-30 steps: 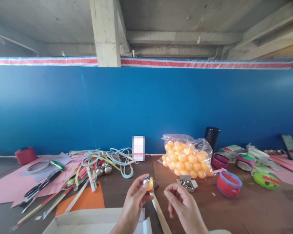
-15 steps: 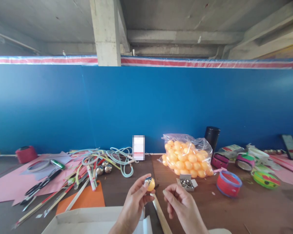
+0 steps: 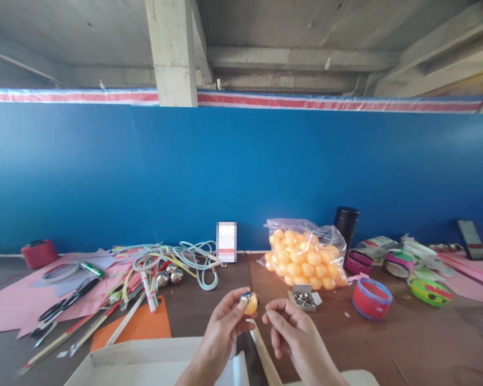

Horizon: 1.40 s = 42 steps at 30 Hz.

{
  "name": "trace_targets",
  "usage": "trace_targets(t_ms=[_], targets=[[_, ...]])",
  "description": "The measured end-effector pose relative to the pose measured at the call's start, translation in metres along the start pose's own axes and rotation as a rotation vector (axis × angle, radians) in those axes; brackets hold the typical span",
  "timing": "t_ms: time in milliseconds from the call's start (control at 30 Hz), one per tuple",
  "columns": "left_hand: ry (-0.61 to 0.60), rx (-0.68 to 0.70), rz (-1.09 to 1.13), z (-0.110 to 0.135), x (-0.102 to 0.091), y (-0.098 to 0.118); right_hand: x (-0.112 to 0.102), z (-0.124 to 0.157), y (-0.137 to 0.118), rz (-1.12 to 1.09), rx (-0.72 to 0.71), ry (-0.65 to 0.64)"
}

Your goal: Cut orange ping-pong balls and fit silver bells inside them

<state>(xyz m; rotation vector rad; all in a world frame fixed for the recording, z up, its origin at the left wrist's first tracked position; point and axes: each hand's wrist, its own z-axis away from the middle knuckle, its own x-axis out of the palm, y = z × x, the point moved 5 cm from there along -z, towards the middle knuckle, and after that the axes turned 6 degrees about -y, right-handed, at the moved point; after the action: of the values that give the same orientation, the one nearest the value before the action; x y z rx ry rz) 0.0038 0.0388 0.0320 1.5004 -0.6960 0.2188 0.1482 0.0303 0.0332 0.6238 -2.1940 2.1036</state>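
Observation:
My left hand grips an orange ping-pong ball between thumb and fingers. Shiny silver pieces cover the ball's upper left side. Just to the right, my right hand has thumb and forefinger pinched together, apart from the ball; anything between the fingertips is too small to make out. Behind the right hand stands a small open box of silver metal tacks. Further back is a clear plastic bag full of orange ping-pong balls.
A white tray and a wooden stick lie in front. At left are scissors, pale blue tubing and several silver balls. A phone leans against the blue partition. Tape rolls lie to the right.
The right hand has come slightly closer to the ball, still pinched. The left hand keeps its hold on the ball. The whole view has shifted a little.

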Motion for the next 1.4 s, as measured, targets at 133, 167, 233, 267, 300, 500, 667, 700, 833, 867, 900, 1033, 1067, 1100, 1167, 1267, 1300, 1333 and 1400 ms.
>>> trace_targets(t_ms=[133, 167, 233, 267, 300, 500, 667, 700, 833, 867, 900, 1033, 1067, 1100, 1167, 1267, 1300, 1333, 1400], targets=[[-0.026, 0.005, -0.007, 0.0, 0.0, -0.003, 0.005, 0.001, 0.0, -0.104, 0.016, -0.026], [-0.037, 0.007, -0.005, 0.0, 0.0, -0.004, 0.006, 0.001, 0.001, -0.124, 0.021, -0.036], [-0.058, 0.008, -0.005, 0.0, 0.0, -0.006, 0.008, 0.0, 0.002, -0.158, 0.025, -0.05], [-0.071, 0.005, -0.004, 0.0, 0.001, -0.006, 0.008, 0.0, 0.003, -0.176, 0.026, -0.053], [-0.083, 0.004, -0.002, 0.0, 0.002, -0.007, 0.009, 0.0, 0.003, -0.195, 0.026, -0.053], [-0.108, -0.006, 0.017, 0.002, 0.008, -0.005, 0.01, 0.0, 0.005, -0.243, 0.042, -0.051], [-0.108, -0.006, 0.014, 0.002, 0.009, -0.004, 0.012, 0.001, 0.005, -0.265, 0.05, -0.065], [-0.111, -0.007, 0.01, 0.002, 0.009, -0.004, 0.013, 0.001, 0.006, -0.276, 0.048, -0.067], [-0.1, -0.014, -0.003, 0.003, 0.009, -0.003, 0.011, 0.002, 0.007, -0.307, 0.046, -0.069], [-0.095, -0.021, -0.003, 0.004, 0.01, -0.002, 0.011, 0.002, 0.007, -0.308, 0.046, -0.066], [-0.093, -0.029, -0.002, 0.004, 0.01, -0.001, 0.011, 0.002, 0.006, -0.31, 0.047, -0.065], [-0.105, -0.044, 0.003, 0.005, 0.011, 0.001, 0.012, 0.003, 0.002, -0.333, 0.052, -0.042], [-0.11, -0.044, 0.006, 0.005, 0.012, 0.001, 0.013, 0.003, 0.0, -0.337, 0.054, -0.038], [-0.115, -0.044, 0.01, 0.005, 0.011, 0.0, 0.013, 0.003, -0.001, -0.339, 0.057, -0.036], [-0.121, -0.04, 0.023, 0.005, 0.011, -0.002, 0.013, 0.003, -0.002, -0.34, 0.057, -0.033], [-0.125, -0.039, 0.036, 0.004, 0.009, -0.004, 0.012, 0.003, -0.001, -0.341, 0.056, -0.031], [-0.128, -0.042, 0.036, 0.004, 0.009, -0.004, 0.011, 0.003, -0.001, -0.341, 0.055, -0.032], [-0.13, -0.044, 0.034, 0.004, 0.009, -0.004, 0.011, 0.003, 0.0, -0.342, 0.054, -0.034], [-0.136, -0.046, 0.03, 0.004, 0.01, -0.003, 0.01, 0.002, 0.002, -0.342, 0.054, -0.039]])
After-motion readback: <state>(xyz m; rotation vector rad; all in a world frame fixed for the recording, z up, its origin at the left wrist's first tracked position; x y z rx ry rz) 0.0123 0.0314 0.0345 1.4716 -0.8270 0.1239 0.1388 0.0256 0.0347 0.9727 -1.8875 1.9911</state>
